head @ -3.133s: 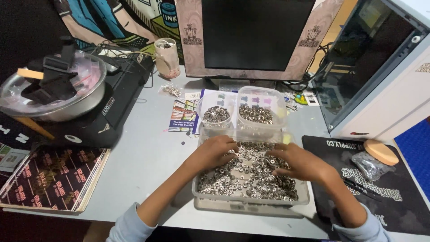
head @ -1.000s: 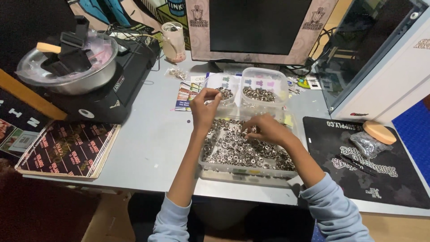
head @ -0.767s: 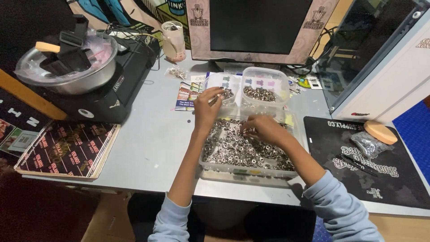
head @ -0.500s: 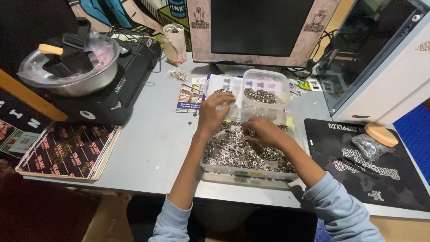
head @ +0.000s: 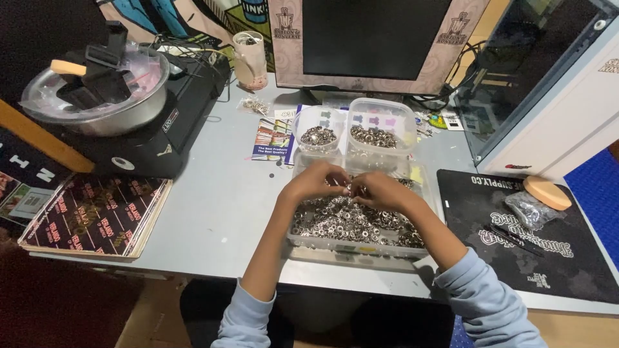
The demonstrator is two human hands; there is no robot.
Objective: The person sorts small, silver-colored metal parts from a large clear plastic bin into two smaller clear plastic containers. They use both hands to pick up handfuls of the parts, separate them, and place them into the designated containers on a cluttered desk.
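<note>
We have both hands, left (head: 317, 182) and right (head: 380, 191), pinched together on small metal rings over the full tray (head: 422, 193) near the tabletop's front edge; two tubs (head: 380, 116) behind hold little (most remains unsorted).

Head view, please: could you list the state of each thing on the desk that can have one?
Clear plastic tray of small metal rings: open, nearly full.
Two small clear tubs: lidless, each partly filled with rings.
Black monitor: screen dark.
Left hand: fingers curled over the tray.
Right hand: fingers curled, close to the left hand.
Small clear plastic bag on the black mat: lying flat, contents unclear.
</note>
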